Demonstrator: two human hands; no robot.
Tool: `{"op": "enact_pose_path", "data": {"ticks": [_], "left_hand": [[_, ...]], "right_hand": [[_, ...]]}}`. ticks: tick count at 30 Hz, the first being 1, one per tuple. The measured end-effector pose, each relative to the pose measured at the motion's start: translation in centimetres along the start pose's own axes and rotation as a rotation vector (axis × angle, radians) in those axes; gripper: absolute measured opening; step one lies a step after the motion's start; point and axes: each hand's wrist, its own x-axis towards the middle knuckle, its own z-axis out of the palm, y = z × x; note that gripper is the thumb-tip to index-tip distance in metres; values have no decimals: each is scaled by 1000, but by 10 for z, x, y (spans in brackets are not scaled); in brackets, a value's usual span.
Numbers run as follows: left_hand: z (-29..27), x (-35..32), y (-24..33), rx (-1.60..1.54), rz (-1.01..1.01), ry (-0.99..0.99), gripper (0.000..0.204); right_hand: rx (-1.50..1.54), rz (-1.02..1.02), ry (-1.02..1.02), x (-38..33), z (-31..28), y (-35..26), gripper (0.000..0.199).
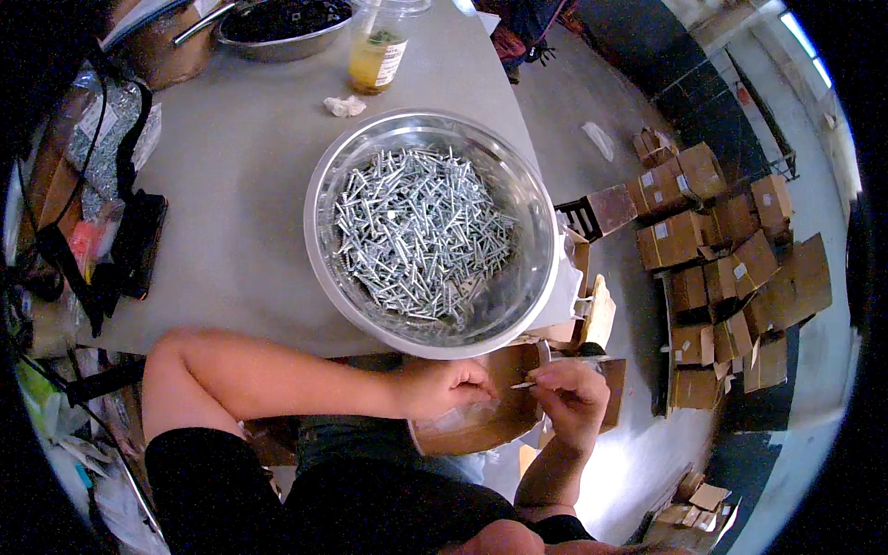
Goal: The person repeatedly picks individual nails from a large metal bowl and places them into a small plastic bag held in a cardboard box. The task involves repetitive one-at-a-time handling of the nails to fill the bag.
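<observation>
A large metal bowl [319, 268] full of loose silvery screws [421, 231] sits at the table's front edge. Below its rim, my left hand [450, 387] is closed with the fingers curled in; what they hold is hidden. Crumpled clear plastic [470, 418] lies just under that hand, inside an open cardboard box [504, 433] at my lap. To its right, my right hand [572, 388] pinches a small thin screw [524, 385] between thumb and fingers, pointing toward the left hand. Both hands are over the box and apart from each other.
On the grey table [222, 185] stand a plastic cup [377, 60] of yellow drink, a crumpled tissue [345, 106] and a dark-filled pan [287, 28]. Bags of hardware [102, 139] and cables crowd the left. Stacked cardboard boxes [680, 236] stand on the floor to the right.
</observation>
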Motion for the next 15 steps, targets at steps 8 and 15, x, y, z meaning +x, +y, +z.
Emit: {"op": "enact_pose_path", "data": {"ticks": [8,15], "left_hand": [[-7,-2,21,48,-155,-61,22],[-4,2,4,183,124,-5,24]], "right_hand": [[-34,83,-3,-15,4,-3,17],[-45,131,-42,-14,6,-9,18]]}}
